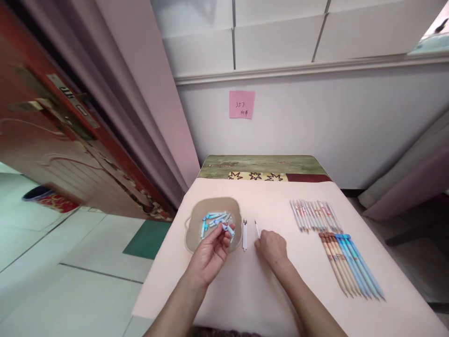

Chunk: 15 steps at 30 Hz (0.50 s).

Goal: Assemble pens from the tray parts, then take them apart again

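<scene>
My left hand [211, 255] is over the near right part of a beige plastic basket [191, 239], its thumb and fingers pinched on a small light-blue and lilac pen part [225, 228], seemingly a cap. Several more blue and turquoise pen parts [217, 217] lie loose in the basket. To the right, my right hand [272, 248] is closed low over the table around the near end of a thin white pen refill [257, 228] with a dark tip pointing away from me. Between basket and right hand, a few similar white refills [244, 238] lie side by side.
A row of pale patterned pens [314, 216] lies at the right of the pink-covered table [231, 295]. Nearer me is a row of brown and blue pens [352, 267]. A wall with a pink note [242, 105] stands behind; a red door [70, 135] is at left.
</scene>
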Motion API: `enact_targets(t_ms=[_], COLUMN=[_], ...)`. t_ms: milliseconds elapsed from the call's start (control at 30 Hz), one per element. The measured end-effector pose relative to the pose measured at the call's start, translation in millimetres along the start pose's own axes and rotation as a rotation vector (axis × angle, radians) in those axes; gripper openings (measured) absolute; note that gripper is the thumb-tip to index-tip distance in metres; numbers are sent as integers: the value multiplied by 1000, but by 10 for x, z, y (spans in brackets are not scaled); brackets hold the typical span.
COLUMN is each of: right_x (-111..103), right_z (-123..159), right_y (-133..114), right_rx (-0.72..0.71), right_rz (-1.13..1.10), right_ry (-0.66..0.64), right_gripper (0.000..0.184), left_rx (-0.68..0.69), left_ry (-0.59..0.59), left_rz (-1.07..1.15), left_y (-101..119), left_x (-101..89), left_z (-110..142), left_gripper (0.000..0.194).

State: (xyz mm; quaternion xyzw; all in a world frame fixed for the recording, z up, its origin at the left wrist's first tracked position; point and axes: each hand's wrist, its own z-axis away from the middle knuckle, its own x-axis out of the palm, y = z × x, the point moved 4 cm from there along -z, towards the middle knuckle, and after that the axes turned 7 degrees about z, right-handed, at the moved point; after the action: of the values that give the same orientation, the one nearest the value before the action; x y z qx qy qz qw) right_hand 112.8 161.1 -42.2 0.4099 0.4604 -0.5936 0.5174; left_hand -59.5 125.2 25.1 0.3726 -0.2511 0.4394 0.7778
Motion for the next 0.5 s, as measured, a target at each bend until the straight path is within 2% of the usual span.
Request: enact_targets(t_ms=[100,200,267,367,500], right_x=[-189,-414,-533,-602,-563], right_z=[204,499,686,849,866], right_y=[156,200,170,110,98], right_rx=[-43,-222,-336,-413,-400], right_rz=[-193,-578,-709,-761,-742], right_ry=[81,100,120,179,237], right_gripper=[21,17,11,7,8], left_rx=[1,5,-3,-20,-25], left_ry=[21,27,18,-6,3], left_rz=[14,37,52,61,59], left_y=[-13,-41,-75,-127,-160], left_x=[5,23,54,115,137], left_z=[-17,-48,-63,-61,-39], left_gripper=[12,12,11,11,10])
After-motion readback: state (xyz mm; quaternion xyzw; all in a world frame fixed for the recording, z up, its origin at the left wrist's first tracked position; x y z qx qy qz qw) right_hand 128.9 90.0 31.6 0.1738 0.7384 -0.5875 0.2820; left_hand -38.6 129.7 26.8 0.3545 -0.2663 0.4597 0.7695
